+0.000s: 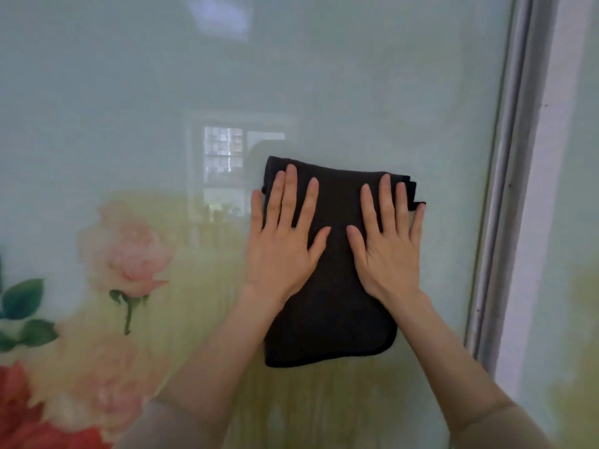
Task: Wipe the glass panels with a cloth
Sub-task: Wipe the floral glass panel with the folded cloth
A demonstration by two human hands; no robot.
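Our fingers (287,192) lie straight and spread, gripping nothing. Our left hand (285,241) and right hand (387,244) press the dark cloth (334,286) flat on the glass panel (356,92). Its loose bottom could sag or slip down if we press too softly.

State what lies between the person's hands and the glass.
The cloth: in the head view, the left hand and right hand press it flat against the glass, fingers spread.
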